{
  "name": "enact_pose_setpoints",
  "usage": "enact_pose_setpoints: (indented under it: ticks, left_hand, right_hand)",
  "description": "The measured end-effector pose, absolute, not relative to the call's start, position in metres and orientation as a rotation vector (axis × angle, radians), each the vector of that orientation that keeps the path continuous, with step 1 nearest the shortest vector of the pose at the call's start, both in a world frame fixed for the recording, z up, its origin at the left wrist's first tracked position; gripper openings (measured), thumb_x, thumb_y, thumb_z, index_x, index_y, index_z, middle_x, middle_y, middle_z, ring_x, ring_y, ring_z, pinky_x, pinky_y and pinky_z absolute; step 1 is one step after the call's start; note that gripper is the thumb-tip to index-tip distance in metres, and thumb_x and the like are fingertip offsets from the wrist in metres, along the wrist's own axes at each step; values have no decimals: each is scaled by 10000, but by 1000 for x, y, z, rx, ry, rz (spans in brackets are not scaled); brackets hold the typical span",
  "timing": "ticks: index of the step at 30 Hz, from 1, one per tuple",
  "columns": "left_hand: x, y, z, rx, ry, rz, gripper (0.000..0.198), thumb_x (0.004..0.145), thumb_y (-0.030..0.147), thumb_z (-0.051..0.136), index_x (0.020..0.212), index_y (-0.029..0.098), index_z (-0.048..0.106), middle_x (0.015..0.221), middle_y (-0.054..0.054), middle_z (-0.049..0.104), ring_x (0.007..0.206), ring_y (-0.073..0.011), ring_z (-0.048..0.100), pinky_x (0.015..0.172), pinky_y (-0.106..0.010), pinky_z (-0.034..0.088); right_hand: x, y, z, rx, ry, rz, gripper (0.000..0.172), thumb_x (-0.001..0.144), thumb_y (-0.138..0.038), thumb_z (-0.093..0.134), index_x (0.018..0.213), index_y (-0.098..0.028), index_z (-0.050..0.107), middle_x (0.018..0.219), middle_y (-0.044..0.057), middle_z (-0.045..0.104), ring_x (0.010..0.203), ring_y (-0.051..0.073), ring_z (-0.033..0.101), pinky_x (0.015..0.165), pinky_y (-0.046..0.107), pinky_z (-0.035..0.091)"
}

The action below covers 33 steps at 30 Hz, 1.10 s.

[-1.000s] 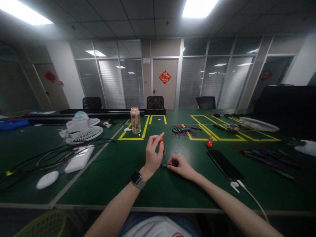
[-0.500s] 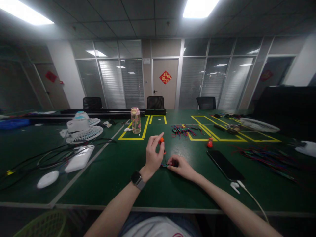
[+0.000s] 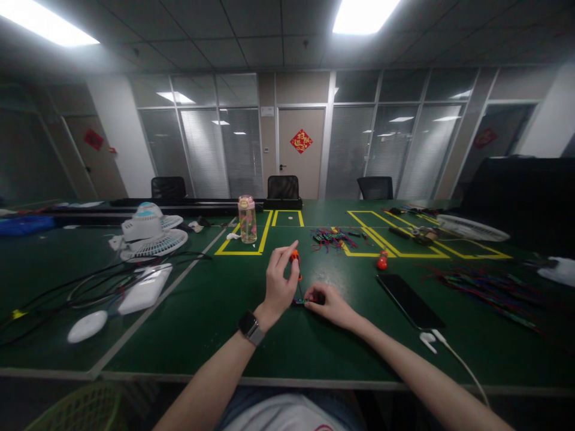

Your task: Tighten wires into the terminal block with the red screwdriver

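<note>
My left hand (image 3: 278, 284), with a watch on its wrist, is raised over the green table (image 3: 215, 311) and pinches the orange handle of a small screwdriver (image 3: 295, 258), which stands upright with its tip pointing down. My right hand (image 3: 327, 302) rests on the table just to the right. Its fingers press down on a small dark connector with coloured wires (image 3: 302, 301), right under the screwdriver's tip.
A black phone (image 3: 408, 299) and white earbud (image 3: 426, 340) with cable lie to the right. Bundles of coloured wires (image 3: 332, 236) and an orange object (image 3: 381, 260) lie farther back. A bottle (image 3: 247, 218), fans (image 3: 150, 233), white devices and cables sit left.
My left hand has closed a little more round the screwdriver handle and shifted slightly. My right hand stays put on the connector.
</note>
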State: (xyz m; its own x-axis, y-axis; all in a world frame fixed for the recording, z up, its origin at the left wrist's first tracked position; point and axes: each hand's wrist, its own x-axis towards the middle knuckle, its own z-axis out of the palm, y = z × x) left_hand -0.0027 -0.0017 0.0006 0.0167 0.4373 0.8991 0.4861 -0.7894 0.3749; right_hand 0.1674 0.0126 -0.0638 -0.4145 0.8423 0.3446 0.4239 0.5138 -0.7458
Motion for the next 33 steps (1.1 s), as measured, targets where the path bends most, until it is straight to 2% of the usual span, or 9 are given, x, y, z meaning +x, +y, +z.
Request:
enact_pose_setpoints:
  ticks: [5, 12, 19, 27, 33]
  left_hand:
    - [-2, 0, 0, -2145, -1025, -1922, 319, 914, 247, 568, 1232, 224, 591, 969, -45, 541, 896, -162, 568, 829, -306, 495]
    - [-3, -2, 2, -2213, -998, -1912, 358, 956, 180, 427, 1292, 203, 547, 1078, -86, 601, 1008, -185, 588, 886, -327, 491]
    - [-1, -2, 2, -2111, -1032, -1927, 276, 910, 244, 566, 1181, 217, 613, 962, -44, 539, 893, -159, 576, 828, -297, 497]
    - [-3, -3, 1, -2237, -1009, -1913, 362, 965, 181, 400, 1302, 203, 529, 1086, -83, 579, 1014, -178, 573, 882, -319, 487]
    - [-2, -2, 1, -2143, -1016, -1945, 263, 920, 226, 546, 1176, 211, 603, 979, -48, 540, 918, -161, 564, 842, -300, 488]
  right_hand:
    - [168, 11, -62, -1036, -2030, 746, 93, 724, -106, 650, 798, -160, 635, 730, -6, 595, 682, 140, 544, 636, 245, 432]
    - [168, 12, -63, -1043, -2045, 728, 105, 722, -93, 658, 799, -161, 631, 733, -8, 595, 674, 133, 533, 630, 239, 428]
    - [168, 11, -62, -1047, -2040, 724, 107, 719, -93, 653, 794, -166, 630, 737, -7, 598, 684, 140, 544, 641, 246, 435]
    - [168, 12, -63, -1032, -2039, 731, 92, 723, -107, 650, 797, -160, 633, 732, -5, 591, 680, 141, 543, 640, 249, 429]
    - [167, 10, -60, -1050, -2044, 732, 96, 719, -108, 652, 797, -161, 639, 731, -4, 598, 678, 141, 543, 633, 246, 426]
